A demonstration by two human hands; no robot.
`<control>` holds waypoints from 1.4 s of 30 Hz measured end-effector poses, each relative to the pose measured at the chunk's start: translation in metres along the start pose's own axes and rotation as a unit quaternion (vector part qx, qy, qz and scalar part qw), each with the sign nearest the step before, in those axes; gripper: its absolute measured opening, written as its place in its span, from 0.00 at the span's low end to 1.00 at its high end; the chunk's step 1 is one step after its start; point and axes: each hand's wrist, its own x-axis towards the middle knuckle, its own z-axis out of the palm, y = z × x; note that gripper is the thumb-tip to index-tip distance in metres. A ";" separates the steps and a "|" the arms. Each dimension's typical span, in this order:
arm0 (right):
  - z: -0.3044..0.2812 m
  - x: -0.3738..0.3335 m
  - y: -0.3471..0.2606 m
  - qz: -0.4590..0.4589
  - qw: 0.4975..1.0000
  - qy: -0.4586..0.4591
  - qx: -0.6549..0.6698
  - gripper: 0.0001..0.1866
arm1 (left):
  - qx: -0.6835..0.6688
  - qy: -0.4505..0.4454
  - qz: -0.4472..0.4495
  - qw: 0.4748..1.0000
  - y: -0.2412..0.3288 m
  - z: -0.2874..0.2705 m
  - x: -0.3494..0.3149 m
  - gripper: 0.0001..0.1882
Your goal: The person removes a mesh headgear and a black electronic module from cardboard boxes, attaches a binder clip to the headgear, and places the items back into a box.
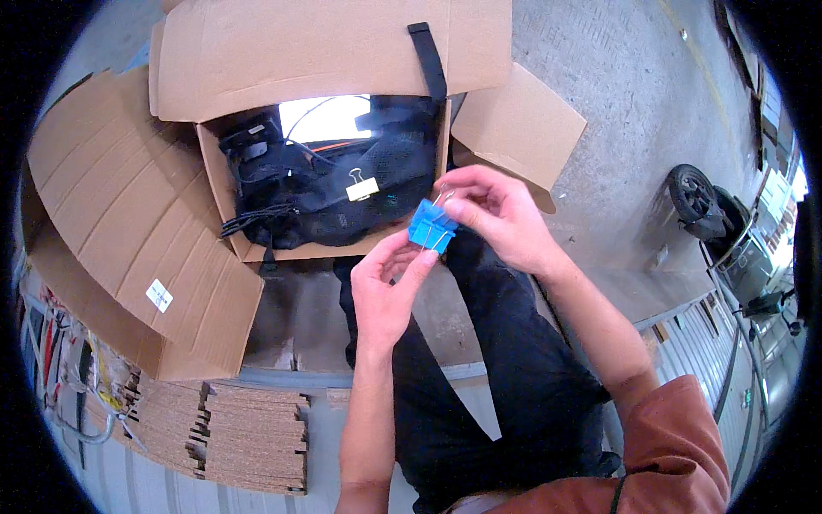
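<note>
Blue clip pinched between both hands, in the air just in front of the open box. Left hand closed on its lower edge with thumb and fingers; right hand closed on its top, fingertips at the wire handle. Inside the box: black mesh bag with a white clip fastened on it. Stack of flat cardboard at lower left, on the floor.

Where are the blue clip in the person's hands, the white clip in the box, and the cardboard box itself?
blue binder clip (430, 228), head view, on its blue body.
white binder clip (362, 189), head view, on its white body.
cardboard box (221, 184), head view, on its left wall.
</note>
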 end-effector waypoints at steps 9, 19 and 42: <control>-0.009 0.018 0.004 0.017 0.997 0.080 0.007 0.18 | 0.020 0.223 -0.022 0.974 -0.024 -0.102 -0.066 0.16; 0.049 0.008 0.039 0.058 0.998 0.024 -0.018 0.20 | 0.152 0.437 0.090 0.882 0.035 -0.337 -0.063 0.22; -0.042 0.045 0.005 -0.333 0.826 -0.069 -0.449 0.17 | 0.547 0.078 0.329 0.766 0.023 -0.005 0.082 0.06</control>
